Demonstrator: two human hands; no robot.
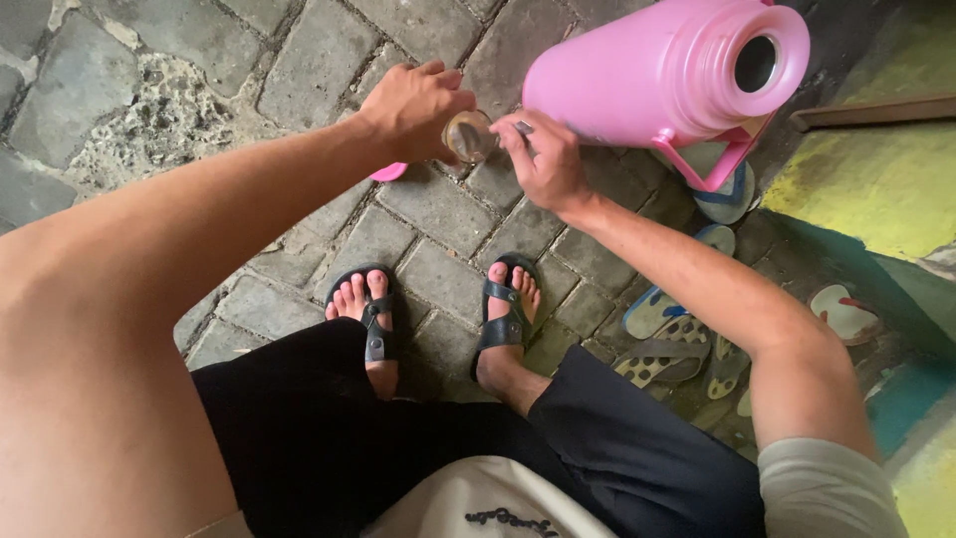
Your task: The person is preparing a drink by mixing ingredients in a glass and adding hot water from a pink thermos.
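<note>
My left hand (413,105) is wrapped around a small clear glass (469,134) held above the stone paving. My right hand (543,159) meets it from the right, fingertips pinched at the glass rim on something small that I cannot make out. A big pink thermos flask (647,75) lies tilted just behind my right hand, its open mouth (757,62) turned to the right and its pink handle (722,159) hanging below. A pink lid-like piece (388,172) peeks out under my left wrist.
Grey paving stones (299,60) cover the ground. My feet in black sandals (373,319) stand below the hands. Several loose flip-flops (667,339) lie at the right, beside a painted yellow and green step (876,179).
</note>
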